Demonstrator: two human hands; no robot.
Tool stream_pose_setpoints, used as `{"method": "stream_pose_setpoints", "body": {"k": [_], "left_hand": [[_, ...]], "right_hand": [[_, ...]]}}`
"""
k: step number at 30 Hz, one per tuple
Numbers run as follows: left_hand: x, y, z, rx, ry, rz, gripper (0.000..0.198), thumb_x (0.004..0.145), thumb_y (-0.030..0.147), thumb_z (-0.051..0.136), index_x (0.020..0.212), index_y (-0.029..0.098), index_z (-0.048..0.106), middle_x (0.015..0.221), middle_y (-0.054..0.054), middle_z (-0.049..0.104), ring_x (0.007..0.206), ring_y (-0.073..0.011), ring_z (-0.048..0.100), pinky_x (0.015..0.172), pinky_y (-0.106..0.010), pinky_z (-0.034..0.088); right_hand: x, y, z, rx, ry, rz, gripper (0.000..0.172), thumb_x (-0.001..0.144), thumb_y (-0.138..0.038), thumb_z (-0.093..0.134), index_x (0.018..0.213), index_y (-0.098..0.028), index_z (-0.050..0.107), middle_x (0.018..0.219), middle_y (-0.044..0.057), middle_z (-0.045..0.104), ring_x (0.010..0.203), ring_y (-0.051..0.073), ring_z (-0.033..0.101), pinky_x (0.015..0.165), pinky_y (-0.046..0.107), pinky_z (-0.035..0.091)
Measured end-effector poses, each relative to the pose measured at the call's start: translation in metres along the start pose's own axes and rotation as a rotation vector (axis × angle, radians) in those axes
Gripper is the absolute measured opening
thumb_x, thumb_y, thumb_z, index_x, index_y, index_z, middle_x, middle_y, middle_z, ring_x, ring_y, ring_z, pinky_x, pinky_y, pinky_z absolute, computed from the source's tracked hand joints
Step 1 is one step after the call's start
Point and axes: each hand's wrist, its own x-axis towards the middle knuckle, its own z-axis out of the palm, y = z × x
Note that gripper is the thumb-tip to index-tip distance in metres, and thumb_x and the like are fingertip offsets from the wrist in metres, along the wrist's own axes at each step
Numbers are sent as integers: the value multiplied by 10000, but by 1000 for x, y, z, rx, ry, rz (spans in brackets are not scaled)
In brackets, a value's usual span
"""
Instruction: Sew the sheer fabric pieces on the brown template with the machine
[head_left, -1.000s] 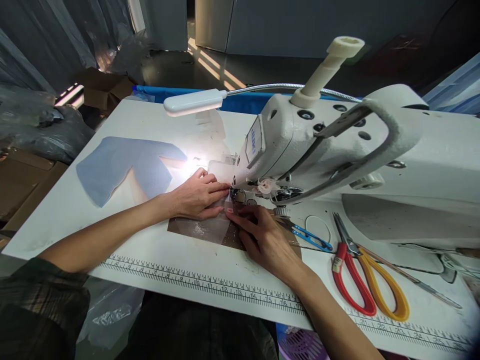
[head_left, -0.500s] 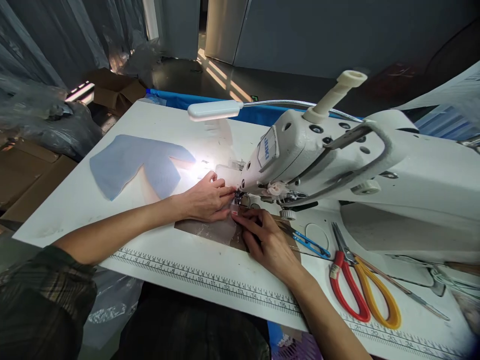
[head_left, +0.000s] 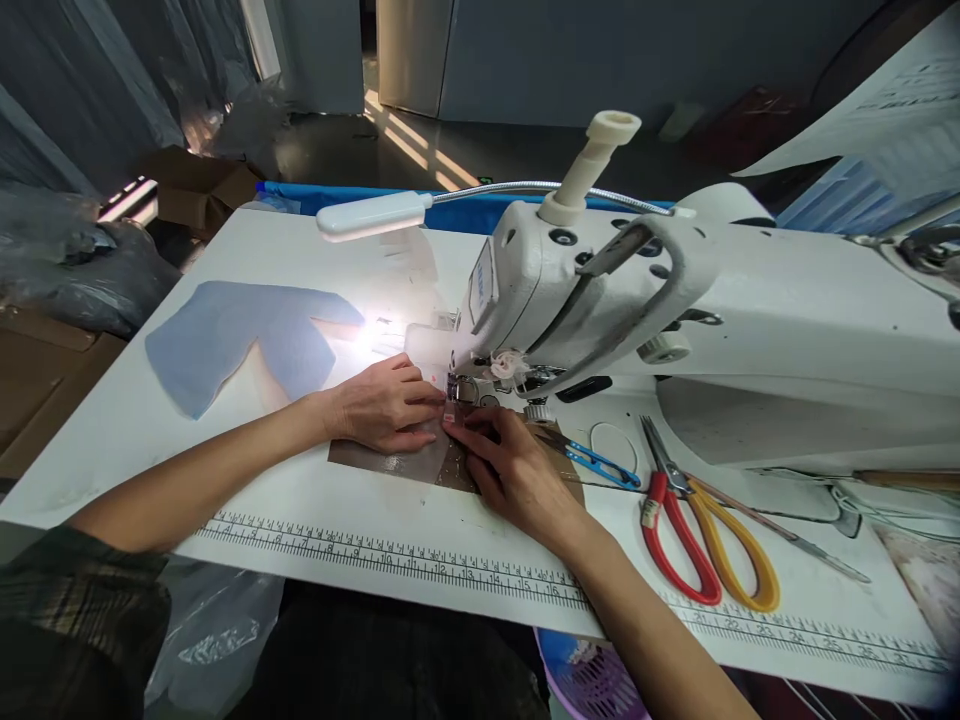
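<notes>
The white sewing machine (head_left: 517, 290) has its presser foot (head_left: 452, 390) down close to the work. Left of the foot, my left hand (head_left: 386, 408) lies with fingers stretched out over a thin sheer piece of fabric (head_left: 424, 455). A small pale tag with a red mark (head_left: 449, 415) shows just in front of the foot. My right hand (head_left: 517, 470) has thumb and forefinger brought together at the fabric's edge by this tag. The hands partly cover the fabric, and the needle point cannot be made out.
Blue cut fabric (head_left: 247, 335) lies on the table's left. Right of my hands are blue thread snips (head_left: 600, 465) and red-and-yellow-handled scissors (head_left: 709, 540). A ruler strip (head_left: 390, 560) runs along the front edge. A lamp (head_left: 375, 215) hangs over the table.
The camera view has shifted, so the scene sits further left. My left fingers have slid slightly towards me from beside the presser foot and lie flatter. My right hand stays by the tag.
</notes>
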Motion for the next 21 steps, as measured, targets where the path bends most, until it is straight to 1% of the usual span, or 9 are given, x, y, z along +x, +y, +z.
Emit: {"method": "stream_pose_setpoints", "body": {"k": [3, 6, 10, 13, 15, 18, 21], "left_hand": [[0, 0, -3, 19, 14, -4, 326, 941, 404, 492, 989, 162, 705, 1116, -90, 701, 775, -194, 595, 712, -372, 427], [2, 2, -5, 61, 1, -33, 333, 943, 390, 484, 1024, 146, 695, 1117, -98, 692, 763, -195, 581, 708, -372, 417], [7, 6, -7, 129, -41, -85, 345, 958, 372, 461, 1018, 124, 692, 1043, -107, 690, 763, -204, 568, 703, -366, 403], [10, 8, -7, 174, -53, -117, 387, 973, 388, 435, 1057, 97, 677, 960, -117, 680, 745, -212, 555, 681, -366, 385], [10, 8, -5, 202, -54, -140, 415, 984, 403, 413, 1070, 88, 670, 894, -115, 666, 730, -216, 544, 667, -365, 368], [10, 8, -3, 238, -60, -172, 438, 996, 427, 392, 1076, 94, 666, 840, -104, 646, 729, -216, 536, 664, -364, 345], [9, 6, -4, 242, -89, -188, 439, 999, 450, 402, 1087, 106, 660, 876, -103, 645, 760, -214, 545, 674, -356, 339]], "right_hand": [[-1, 1, 1, 8, 18, -11, 420, 890, -114, 493, 1272, -226, 625, 1100, 133, 572, 1006, 249, 589, 850, 443, 584], [1, 1, 2, -14, 20, 0, 411, 889, -113, 492, 1276, -178, 617, 1092, 152, 577, 1008, 254, 589, 868, 423, 577], [3, 0, 5, -88, 24, 0, 400, 920, -131, 449, 1290, -113, 597, 1055, 181, 593, 973, 265, 596, 849, 412, 577], [4, 0, 5, -121, 24, -4, 409, 939, -151, 424, 1322, -120, 567, 1035, 177, 603, 946, 257, 603, 830, 419, 584], [4, 0, 4, -92, 26, 12, 413, 947, -161, 418, 1336, -147, 556, 1055, 171, 608, 960, 254, 610, 835, 420, 585], [2, 1, 0, -4, 13, 80, 404, 956, -186, 412, 1328, -168, 570, 1134, 169, 601, 977, 245, 630, 831, 406, 585], [0, 5, -3, 79, 3, 220, 386, 954, -243, 431, 1288, -177, 613, 1162, 156, 610, 916, 235, 662, 769, 387, 582]]}}
